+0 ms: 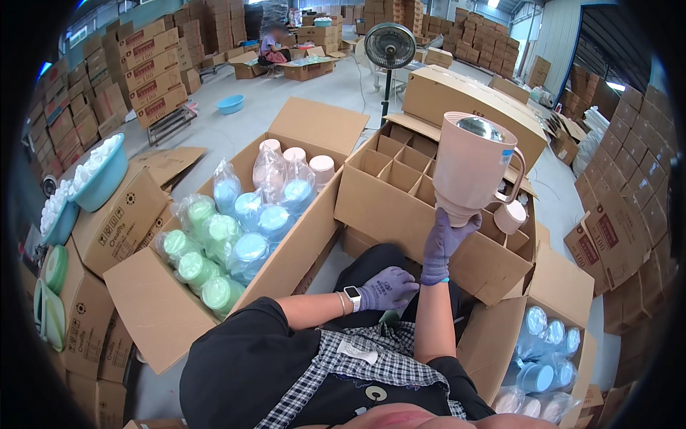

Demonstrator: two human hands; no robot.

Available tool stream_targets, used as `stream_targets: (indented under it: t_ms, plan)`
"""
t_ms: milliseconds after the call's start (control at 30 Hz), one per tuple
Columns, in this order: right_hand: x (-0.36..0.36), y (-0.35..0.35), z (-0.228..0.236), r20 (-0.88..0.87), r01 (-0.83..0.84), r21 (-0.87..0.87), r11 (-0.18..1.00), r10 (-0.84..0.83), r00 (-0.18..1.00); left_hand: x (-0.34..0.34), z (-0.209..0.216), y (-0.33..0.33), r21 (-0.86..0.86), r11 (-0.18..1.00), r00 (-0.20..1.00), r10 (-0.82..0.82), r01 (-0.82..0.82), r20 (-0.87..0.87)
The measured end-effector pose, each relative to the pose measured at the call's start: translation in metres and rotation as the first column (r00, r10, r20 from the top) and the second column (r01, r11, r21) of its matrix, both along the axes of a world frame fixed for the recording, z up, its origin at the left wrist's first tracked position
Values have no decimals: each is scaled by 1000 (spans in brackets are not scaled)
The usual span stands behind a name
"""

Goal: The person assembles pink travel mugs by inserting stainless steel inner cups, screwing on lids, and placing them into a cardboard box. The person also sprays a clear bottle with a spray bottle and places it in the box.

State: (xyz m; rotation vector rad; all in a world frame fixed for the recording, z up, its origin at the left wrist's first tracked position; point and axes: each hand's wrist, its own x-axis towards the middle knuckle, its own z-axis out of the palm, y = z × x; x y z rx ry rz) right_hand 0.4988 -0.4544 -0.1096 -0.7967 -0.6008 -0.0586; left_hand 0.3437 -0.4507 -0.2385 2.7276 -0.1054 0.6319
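Note:
My right hand, in a purple glove, grips a pink tumbler by its narrow base and holds it raised. The tumbler's wide mouth faces up, showing a shiny metal inside; its handle points right and a small blue mark sits near the rim. Below and behind it stands a cardboard box with dividers. Another pink cup sticks out of that box's right side. My left hand, also gloved, with a watch at the wrist, rests over my leg with fingers stretched loosely and nothing in them.
To the left, an open carton holds bagged green, blue and pink cups. A carton at lower right has blue cups. Blue basins stand far left. A fan and a seated person are farther back.

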Motion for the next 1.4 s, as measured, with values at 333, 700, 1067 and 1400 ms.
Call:
stream_targets:
  t_ms: [333, 700, 1067, 1400]
  plan:
    - [0, -20, -8, 27, -143, -49, 988, 145, 989, -26, 101, 45, -434, 878, 782, 413, -204, 468]
    - [-15, -63, 48, 216, -407, -319, 856, 484, 848, -78, 164, 104, -900, -150, 900, 226, 409, 372]
    - [-50, -67, 132, 651, 127, -441, 888, 219, 726, -69, 77, 77, -788, -397, 864, 29, 471, 502]
    - [-46, -63, 127, 813, 226, -331, 916, 156, 561, -74, 54, 73, -769, -431, 879, 174, 473, 443]
